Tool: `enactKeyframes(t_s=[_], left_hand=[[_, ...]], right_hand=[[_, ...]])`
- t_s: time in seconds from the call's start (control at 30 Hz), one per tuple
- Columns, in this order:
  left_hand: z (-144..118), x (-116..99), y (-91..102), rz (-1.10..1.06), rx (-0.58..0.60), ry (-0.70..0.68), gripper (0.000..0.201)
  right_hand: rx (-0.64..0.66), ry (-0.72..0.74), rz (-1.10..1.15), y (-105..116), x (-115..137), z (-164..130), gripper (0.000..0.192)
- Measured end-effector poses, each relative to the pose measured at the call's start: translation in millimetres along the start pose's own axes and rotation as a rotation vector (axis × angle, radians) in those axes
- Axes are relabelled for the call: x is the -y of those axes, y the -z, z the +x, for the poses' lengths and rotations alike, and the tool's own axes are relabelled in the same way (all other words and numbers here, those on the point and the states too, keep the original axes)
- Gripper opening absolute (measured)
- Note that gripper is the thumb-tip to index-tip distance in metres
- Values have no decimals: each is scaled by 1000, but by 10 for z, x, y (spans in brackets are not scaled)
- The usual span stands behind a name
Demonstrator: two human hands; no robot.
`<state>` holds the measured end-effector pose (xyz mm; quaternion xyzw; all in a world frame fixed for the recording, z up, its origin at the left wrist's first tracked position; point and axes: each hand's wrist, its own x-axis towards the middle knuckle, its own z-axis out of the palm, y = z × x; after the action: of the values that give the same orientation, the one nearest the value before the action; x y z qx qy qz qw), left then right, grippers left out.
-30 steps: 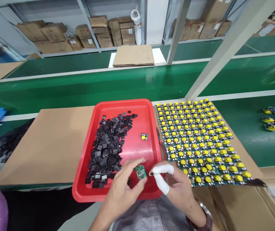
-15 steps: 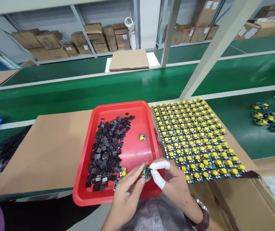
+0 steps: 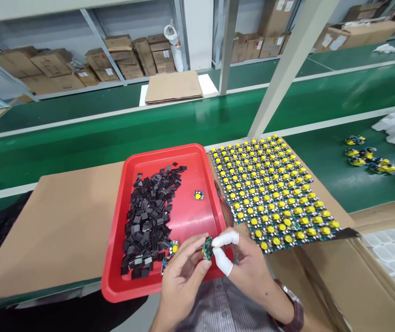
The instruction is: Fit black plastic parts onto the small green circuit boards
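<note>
Head view, only one going. Both hands meeting low over the near edge of the red tray [image 3: 114, 276], pinched together on a small green circuit board [image 3: 206, 248]. Left hand [image 3: 183, 272] curled, fingertips closed on the board's left side. Right hand [image 3: 246, 265] closed on its right side, thumb and forefinger in white finger cots [image 3: 225, 239]. Board tilted up on edge, held just above the tray's near rim.

Just left of the hands: a heap of small black parts [image 3: 149, 216] in the tray, plus another little board with a yellow cap [image 3: 174, 248] lying at its near edge. One more yellow-capped board [image 3: 198, 195] alone, further out on the red. Right of the hands: a big panel of yellow-capped boards [image 3: 273, 189] on cardboard, touching the tray's right side.

Risks, guessing: grip only by the edges, so a slip probably drops the board into the black heap or off the near rim into the lap. A wrist swing right could nudge the panel.

Hard to make out: what's on the held board's face, and whether a black part is already on it. Fingers cover most of it. Something dark and thin between tray and panel, can't identify.
</note>
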<state>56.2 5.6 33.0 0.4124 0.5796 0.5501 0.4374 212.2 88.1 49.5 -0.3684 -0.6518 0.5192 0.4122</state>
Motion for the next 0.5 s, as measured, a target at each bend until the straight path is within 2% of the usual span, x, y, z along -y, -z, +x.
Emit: enactKeyframes(t_s=[0.07, 0.3, 0.5], left_hand=[[1, -5, -5, -8, -2, -9, 36], [26, -48, 39, 265, -17, -122, 37], [47, -52, 50, 337, -21, -155, 37]], right_hand=[[-5, 29, -43, 3, 16, 0, 19], [-20, 12, -123, -33, -33, -32, 14], [-45, 53, -134, -79, -49, -36, 12]])
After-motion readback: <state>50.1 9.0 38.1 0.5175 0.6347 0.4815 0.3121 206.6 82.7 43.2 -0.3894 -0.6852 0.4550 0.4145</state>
